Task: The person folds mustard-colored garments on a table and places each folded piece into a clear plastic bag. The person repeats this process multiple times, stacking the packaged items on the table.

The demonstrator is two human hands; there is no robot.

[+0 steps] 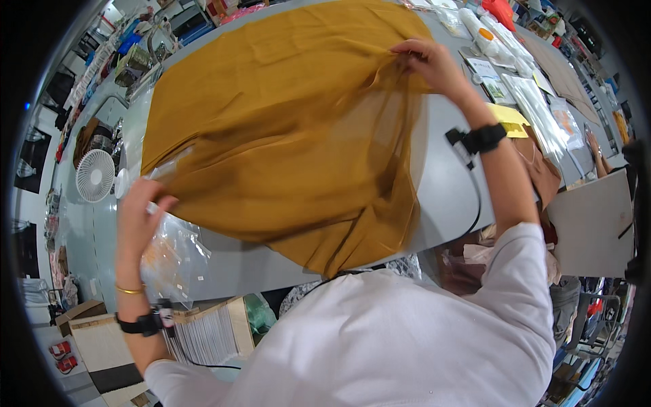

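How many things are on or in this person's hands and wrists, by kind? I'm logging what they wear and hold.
Mustard-yellow cloth, held up by the left hand and the right hand: 1
Black wrist bands, left and right: 2
Gold bangle on the left wrist: 1
Total: 4
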